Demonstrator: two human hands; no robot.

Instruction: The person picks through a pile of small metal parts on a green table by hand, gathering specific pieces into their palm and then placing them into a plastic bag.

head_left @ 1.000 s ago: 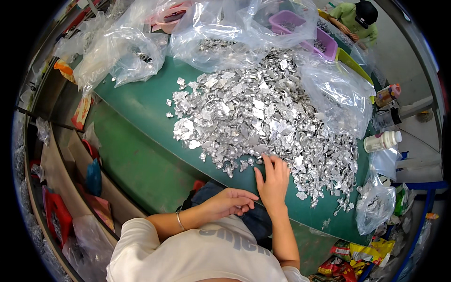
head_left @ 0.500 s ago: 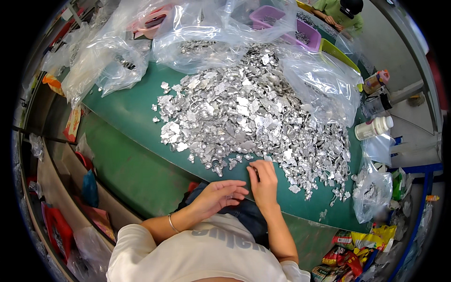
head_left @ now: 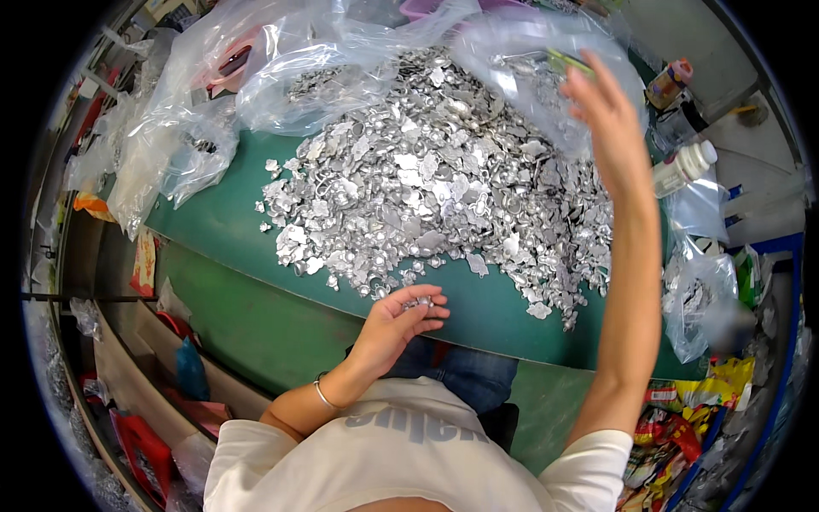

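A wide heap of small silvery metal pieces (head_left: 409,183) covers much of the green tabletop (head_left: 222,200). At the near edge of the heap, my left hand (head_left: 394,322) is curled, palm up, around a few small metal pieces (head_left: 418,303). My right arm stretches far forward on the right. My right hand (head_left: 610,119), somewhat blurred, is over the clear plastic bag (head_left: 529,94) behind the heap, its fingers extended and apart. Beside its fingertips shows a bit of green rim (head_left: 567,61). I see nothing in that hand, though its palm side is partly hidden.
More clear plastic bags (head_left: 299,81) lie along the back, near a pink basin (head_left: 235,64) and a purple basin (head_left: 418,8). A white bottle (head_left: 685,168) stands by the right edge, above a bag of metal pieces (head_left: 695,290). Colourful packets (head_left: 674,435) fill the lower right.
My right hand has left the near table edge and swung forward and right over the plastic bag. My left hand has risen slightly toward the heap, with metal pieces now visible in it. The view has shifted.
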